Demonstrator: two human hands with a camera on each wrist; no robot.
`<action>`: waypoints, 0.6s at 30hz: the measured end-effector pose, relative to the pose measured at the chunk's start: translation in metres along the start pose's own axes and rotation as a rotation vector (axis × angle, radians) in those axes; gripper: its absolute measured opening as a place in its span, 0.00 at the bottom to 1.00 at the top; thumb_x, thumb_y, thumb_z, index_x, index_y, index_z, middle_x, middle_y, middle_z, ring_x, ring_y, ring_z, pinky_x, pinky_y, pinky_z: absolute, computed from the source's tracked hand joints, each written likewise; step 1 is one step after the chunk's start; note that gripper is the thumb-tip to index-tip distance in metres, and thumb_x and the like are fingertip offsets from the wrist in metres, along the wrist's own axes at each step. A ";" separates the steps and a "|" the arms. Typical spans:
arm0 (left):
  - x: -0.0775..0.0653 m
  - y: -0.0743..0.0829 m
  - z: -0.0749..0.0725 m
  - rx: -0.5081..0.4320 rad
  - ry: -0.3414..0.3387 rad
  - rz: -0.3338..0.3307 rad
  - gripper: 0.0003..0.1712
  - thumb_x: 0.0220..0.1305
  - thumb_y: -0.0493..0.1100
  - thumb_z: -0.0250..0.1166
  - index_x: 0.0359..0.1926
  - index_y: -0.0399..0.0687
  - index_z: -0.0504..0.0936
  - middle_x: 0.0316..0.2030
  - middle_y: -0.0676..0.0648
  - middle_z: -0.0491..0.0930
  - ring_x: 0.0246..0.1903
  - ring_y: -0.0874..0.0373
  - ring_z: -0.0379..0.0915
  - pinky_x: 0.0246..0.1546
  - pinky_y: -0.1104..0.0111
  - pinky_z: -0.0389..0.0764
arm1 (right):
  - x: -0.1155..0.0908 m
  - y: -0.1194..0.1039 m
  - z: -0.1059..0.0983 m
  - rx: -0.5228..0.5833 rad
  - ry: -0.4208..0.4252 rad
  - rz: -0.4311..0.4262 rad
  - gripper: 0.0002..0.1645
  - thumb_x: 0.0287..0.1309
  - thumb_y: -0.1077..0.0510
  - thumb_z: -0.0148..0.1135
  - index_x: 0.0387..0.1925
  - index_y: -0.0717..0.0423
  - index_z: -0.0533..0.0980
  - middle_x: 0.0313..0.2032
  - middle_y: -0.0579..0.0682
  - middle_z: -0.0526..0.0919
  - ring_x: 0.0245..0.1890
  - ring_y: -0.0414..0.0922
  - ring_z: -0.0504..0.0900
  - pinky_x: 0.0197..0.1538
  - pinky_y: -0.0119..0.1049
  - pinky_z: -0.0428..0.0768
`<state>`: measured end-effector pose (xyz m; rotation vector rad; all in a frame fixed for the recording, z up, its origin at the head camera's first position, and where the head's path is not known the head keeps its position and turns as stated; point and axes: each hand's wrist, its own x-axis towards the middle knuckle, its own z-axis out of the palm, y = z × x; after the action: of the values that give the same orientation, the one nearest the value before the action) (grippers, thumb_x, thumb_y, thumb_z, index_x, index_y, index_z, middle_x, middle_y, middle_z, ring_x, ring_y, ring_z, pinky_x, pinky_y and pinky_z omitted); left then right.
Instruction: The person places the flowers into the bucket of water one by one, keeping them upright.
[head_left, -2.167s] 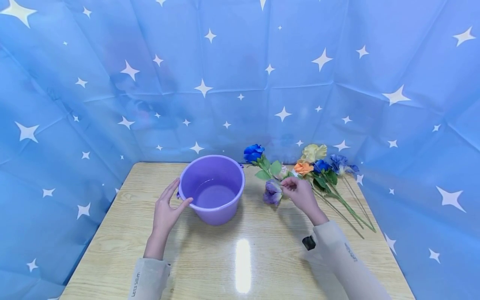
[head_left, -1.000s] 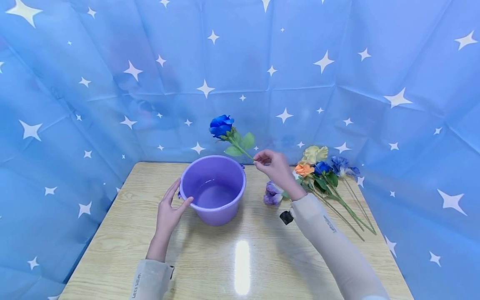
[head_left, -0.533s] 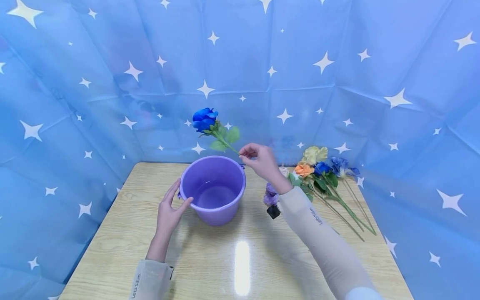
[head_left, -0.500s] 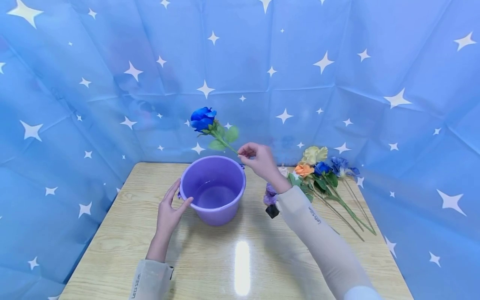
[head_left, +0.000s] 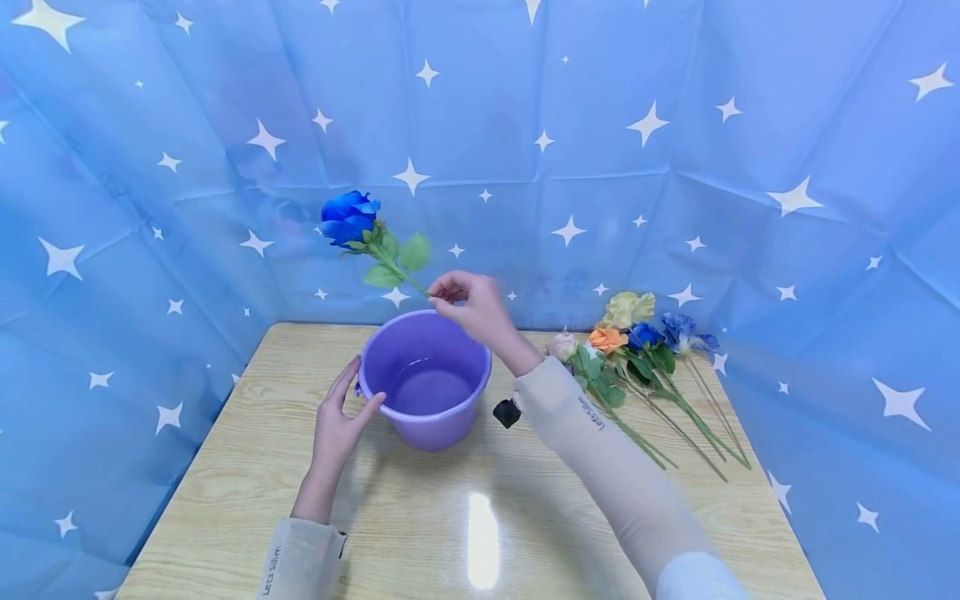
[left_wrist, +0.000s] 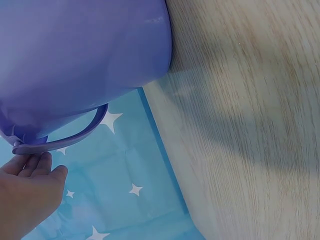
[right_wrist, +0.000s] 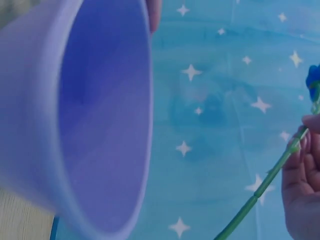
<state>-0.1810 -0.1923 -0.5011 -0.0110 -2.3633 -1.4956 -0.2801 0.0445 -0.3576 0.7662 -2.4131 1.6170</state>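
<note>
Head view: my left hand [head_left: 337,417], fingers spread wide, rested against left side of purple bucket [head_left: 438,429], apparently for stability. Right hand [head_left: 477,308] pinched blue rose [head_left: 350,218] mid-stem above bucket's far edge, presumably sparing petals.

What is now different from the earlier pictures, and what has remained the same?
The right hand, pinching the green stem of the layered blue rose, has carried it up and left, towards the round purple plastic bucket. The left hand stays against the bucket; the bucket, the ruffled pale yellow flower and the orange flower have not visibly moved.
</note>
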 end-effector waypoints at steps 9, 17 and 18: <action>0.000 0.002 -0.001 0.014 -0.008 0.006 0.41 0.61 0.44 0.71 0.73 0.46 0.66 0.72 0.40 0.65 0.74 0.43 0.58 0.77 0.51 0.60 | 0.002 -0.014 0.029 0.085 0.004 -0.084 0.06 0.59 0.67 0.65 0.40 0.63 0.82 0.37 0.58 0.87 0.36 0.47 0.84 0.46 0.32 0.87; -0.001 0.004 -0.001 0.004 -0.013 0.000 0.41 0.61 0.45 0.71 0.73 0.46 0.66 0.72 0.39 0.65 0.74 0.42 0.58 0.77 0.50 0.60 | -0.004 -0.013 0.047 0.150 0.039 -0.119 0.07 0.60 0.67 0.66 0.40 0.65 0.81 0.37 0.59 0.87 0.36 0.48 0.85 0.47 0.34 0.88; -0.001 0.004 -0.001 0.003 -0.013 0.000 0.41 0.61 0.45 0.71 0.73 0.46 0.66 0.72 0.40 0.65 0.74 0.42 0.58 0.77 0.50 0.60 | -0.006 -0.011 0.049 0.152 0.039 -0.116 0.06 0.60 0.67 0.66 0.40 0.64 0.81 0.37 0.59 0.87 0.36 0.48 0.85 0.47 0.36 0.88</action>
<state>-0.1790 -0.1915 -0.4971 -0.0200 -2.3757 -1.4965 -0.2620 -0.0006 -0.3707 0.8726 -2.1957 1.7667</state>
